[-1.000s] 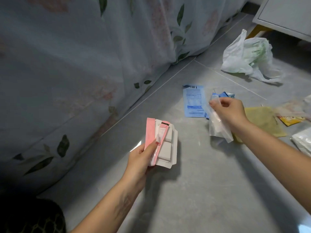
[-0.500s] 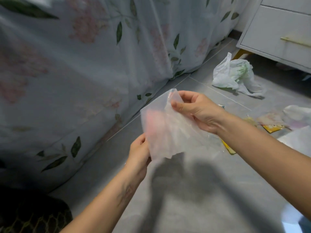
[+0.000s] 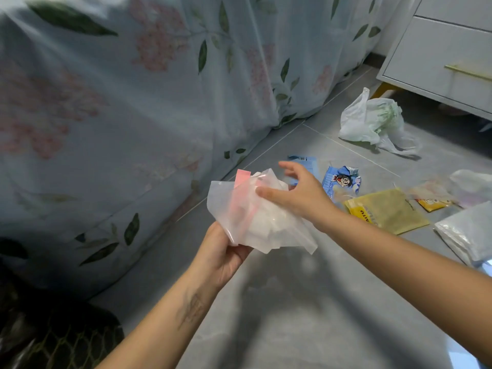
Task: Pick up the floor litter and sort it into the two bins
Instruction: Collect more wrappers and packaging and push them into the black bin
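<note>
Litter bundle [image 3: 255, 214], clear bag over pink packaging, is pinched only in my left hand [image 3: 223, 258] mid-scene, right hand [image 3: 298, 194] spread open touching it, so I reckon that slippery plastic could slide out.

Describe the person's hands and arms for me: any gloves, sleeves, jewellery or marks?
Both hands are bare: no gloves on the left hand or the right hand. Both forearms are uncovered as far as the frame shows, with no sleeves in view. No watch, bracelet or ring is visible. The left forearm carries a dark, smudgy mark along its inner side, too blurred to read.
</note>
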{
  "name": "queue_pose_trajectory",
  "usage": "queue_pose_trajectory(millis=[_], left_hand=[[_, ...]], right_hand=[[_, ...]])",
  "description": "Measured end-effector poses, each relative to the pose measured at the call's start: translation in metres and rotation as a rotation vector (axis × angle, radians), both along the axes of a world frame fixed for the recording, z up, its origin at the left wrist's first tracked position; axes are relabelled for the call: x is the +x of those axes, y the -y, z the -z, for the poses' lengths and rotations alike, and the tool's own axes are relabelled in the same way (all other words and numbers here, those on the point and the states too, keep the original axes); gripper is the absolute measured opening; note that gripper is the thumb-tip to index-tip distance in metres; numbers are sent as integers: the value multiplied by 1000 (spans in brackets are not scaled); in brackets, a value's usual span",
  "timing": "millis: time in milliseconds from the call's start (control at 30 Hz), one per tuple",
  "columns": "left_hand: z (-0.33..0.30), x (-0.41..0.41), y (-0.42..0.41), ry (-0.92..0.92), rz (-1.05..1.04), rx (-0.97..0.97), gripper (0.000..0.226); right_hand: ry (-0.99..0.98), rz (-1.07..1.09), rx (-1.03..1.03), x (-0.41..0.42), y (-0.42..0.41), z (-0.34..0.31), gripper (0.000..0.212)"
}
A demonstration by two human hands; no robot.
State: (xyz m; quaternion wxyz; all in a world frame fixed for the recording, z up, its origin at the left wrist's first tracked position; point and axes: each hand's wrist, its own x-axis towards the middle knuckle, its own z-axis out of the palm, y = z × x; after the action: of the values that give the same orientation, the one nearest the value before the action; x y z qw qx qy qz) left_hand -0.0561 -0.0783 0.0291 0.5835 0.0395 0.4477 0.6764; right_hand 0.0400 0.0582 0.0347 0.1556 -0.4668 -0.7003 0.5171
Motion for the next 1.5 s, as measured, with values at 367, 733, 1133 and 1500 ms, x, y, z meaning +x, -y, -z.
queue_pose_trajectory(millis=[367, 733, 1133, 1500], left_hand=[[-62, -30, 44, -336, 85, -195, 34], [-180, -99, 219, -835, -340, -418, 17], [-127, -149, 378, -915, -273, -909, 19], [-89, -153, 327, -1312, 446, -1562, 58]], right_hand=[[-221, -175, -265, -17, 20, -39, 23], [-354, -698, -246, -151, 159, -151, 37], [151, -1221, 280, -235, 315, -96, 45], [361, -1224, 554, -233, 313, -69, 53]])
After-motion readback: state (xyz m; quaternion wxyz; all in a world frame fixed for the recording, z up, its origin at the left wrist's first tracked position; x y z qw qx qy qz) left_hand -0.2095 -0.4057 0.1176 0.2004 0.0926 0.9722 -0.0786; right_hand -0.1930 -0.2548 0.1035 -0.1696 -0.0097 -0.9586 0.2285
